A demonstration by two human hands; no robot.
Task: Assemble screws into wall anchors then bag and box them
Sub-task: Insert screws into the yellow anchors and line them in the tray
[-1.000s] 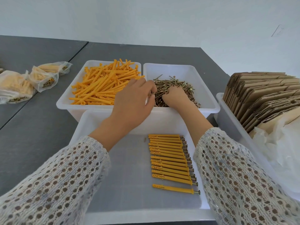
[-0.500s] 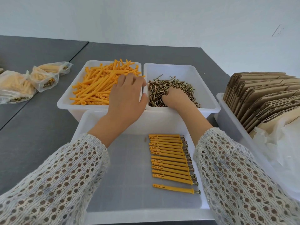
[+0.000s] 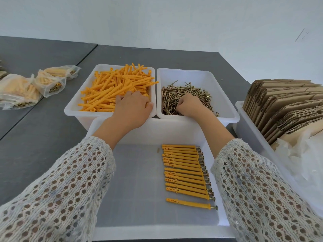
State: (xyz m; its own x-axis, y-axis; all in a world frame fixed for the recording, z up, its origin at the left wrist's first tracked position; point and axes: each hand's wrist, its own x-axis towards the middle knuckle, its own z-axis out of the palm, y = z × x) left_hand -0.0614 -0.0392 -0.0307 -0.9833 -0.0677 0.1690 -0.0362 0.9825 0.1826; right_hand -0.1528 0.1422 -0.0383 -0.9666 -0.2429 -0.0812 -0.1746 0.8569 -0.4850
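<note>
The left hand point(image 3: 132, 109) lies knuckles-up on the near corner of the heap of orange wall anchors point(image 3: 115, 89), its fingers bent down into the pile – whether it has closed on an anchor cannot be told, since the fingertips are hidden. The anchors fill a white bin point(image 3: 73, 109) that extends ahead and to the left of this hand. Just to its right, across the two touching bin rims, the right hand point(image 3: 187, 106) is curled into a loose fist buried in the brass screws point(image 3: 192, 91); it seems to pinch at them, but what it holds is hidden. The screws lie in a second white bin point(image 3: 225, 95).

Nearer than both hands, between the two lace sleeves point(image 3: 73, 186), a larger white tray point(image 3: 157, 231) holds a neat row of assembled anchors point(image 3: 185, 168) with screw heads pointing right – one lies apart at the near end. Far left of the left hand, filled plastic bags point(image 3: 26, 88) rest on the grey tabletop point(image 3: 43, 128). Right of the right hand, flat cardboard boxes point(image 3: 286, 105) stand in another bin.
</note>
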